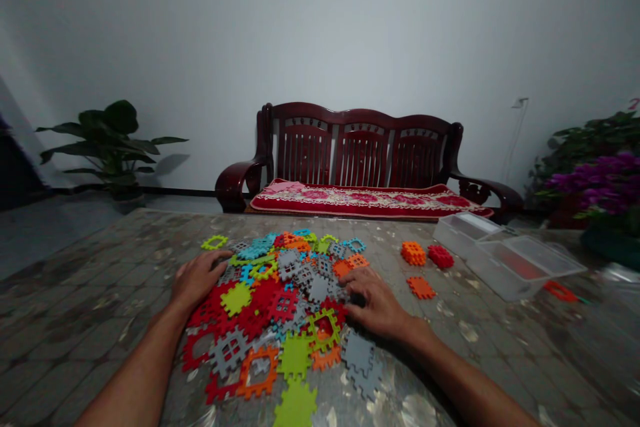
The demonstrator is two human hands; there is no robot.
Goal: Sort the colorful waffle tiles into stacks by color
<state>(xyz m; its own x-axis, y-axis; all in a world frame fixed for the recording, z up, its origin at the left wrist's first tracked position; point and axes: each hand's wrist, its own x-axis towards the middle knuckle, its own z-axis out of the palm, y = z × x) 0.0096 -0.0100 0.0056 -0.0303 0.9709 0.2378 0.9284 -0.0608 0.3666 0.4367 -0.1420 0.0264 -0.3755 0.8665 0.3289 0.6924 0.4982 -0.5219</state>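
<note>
A heap of flat toothed plastic tiles (280, 293) in red, grey, green, orange and blue lies spread on the table (100, 293) in front of me. My left hand (197, 278) rests palm down on the heap's left edge, fingers together over red and grey tiles. My right hand (376, 303) lies on the heap's right side, fingers bent down onto grey tiles near an orange one. Whether either hand grips a tile is hidden. An orange stack (413, 253), a red stack (441, 256) and a single orange tile (421, 287) sit apart to the right.
A clear plastic box (520, 267) and its lid (463, 230) stand at the right of the table. Beyond it are a dark wooden bench (360, 160) with a red cushion, a leafy plant (113, 143) at left and purple flowers (600, 180) at right.
</note>
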